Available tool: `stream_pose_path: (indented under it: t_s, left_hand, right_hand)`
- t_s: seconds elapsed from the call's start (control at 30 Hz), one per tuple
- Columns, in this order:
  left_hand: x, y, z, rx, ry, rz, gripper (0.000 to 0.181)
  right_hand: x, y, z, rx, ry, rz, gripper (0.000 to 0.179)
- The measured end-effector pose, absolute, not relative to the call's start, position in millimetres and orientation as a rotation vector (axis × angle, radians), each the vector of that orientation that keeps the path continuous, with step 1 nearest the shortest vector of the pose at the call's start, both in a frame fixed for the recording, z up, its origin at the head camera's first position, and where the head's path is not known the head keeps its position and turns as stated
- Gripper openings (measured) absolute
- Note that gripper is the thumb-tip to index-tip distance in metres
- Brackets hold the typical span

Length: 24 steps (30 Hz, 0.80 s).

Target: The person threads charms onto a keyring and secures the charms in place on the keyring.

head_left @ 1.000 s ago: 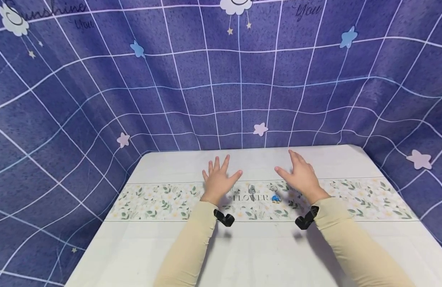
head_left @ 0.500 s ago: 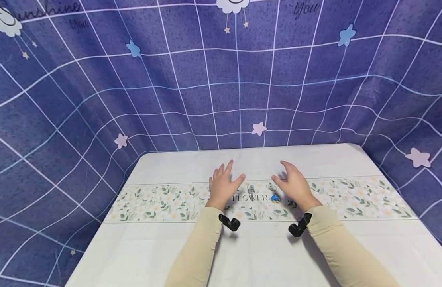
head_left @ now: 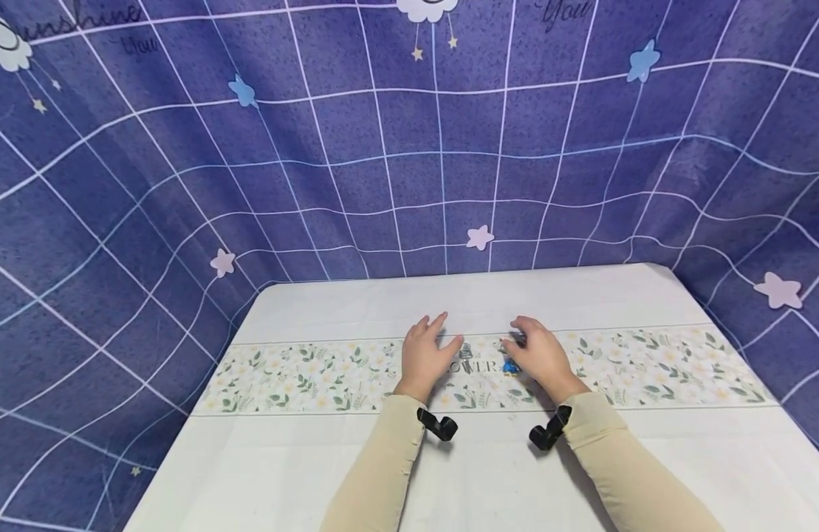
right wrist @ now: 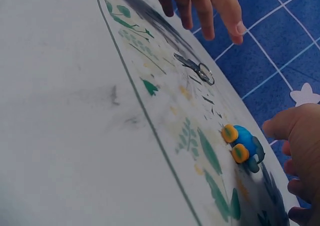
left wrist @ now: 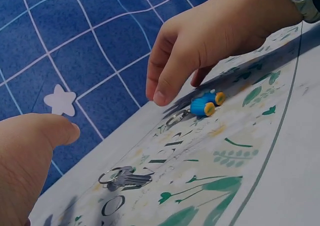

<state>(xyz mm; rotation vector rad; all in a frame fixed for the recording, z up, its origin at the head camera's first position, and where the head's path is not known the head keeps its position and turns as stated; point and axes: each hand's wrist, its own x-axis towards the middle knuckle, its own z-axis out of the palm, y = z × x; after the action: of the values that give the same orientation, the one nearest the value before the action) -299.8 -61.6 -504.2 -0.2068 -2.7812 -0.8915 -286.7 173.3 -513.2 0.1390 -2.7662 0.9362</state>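
A small bunch of keys (head_left: 467, 353) on a metal ring lies at the middle of the tablecloth's floral band. To its right is a blue keychain charm (head_left: 510, 366) with yellow-orange round feet; its metal ring (left wrist: 177, 118) shows in the left wrist view. My left hand (head_left: 427, 360) hovers left of the keys (left wrist: 127, 178), fingers spread and apart from them. My right hand (head_left: 540, 358) is just behind and right of the charm (right wrist: 244, 140), fingers loosely bent, thumb near the ring. In the left wrist view the right hand (left wrist: 200, 48) appears slightly above the charm, holding nothing.
The white table (head_left: 263, 458) carries a printed band (head_left: 283, 377) of flowers and lettering. A blue grid-patterned curtain (head_left: 356, 185) with stars surrounds its back and sides. A black camera mount (head_left: 439, 425) sits on the left wrist, another camera mount (head_left: 549, 428) on the right.
Both hands have moved inward and nearer, toward the keys and the charm. Their fingers are less outstretched than before. The keys and charm have stayed in place.
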Motion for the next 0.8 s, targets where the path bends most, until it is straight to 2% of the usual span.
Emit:
stream_pose_path:
  t_s: [0.2,0.57,0.8]
  left_hand:
    - [-299,-59,-510,-0.227,-2.771,-0.875,0.052]
    - [-298,-49,-519,-0.267,-2.697,-0.847,0.026]
    - [-297,-49,-522,-0.224,-2.705,-0.812,0.02]
  right_hand:
    - [-287,172,-516,0.153,-2.775,0.902,0.037]
    - [-287,172,-518,0.149,-2.784,0.863,0.02]
    - [-286,169,-519,0.122,-2.789,0.902,0.018]
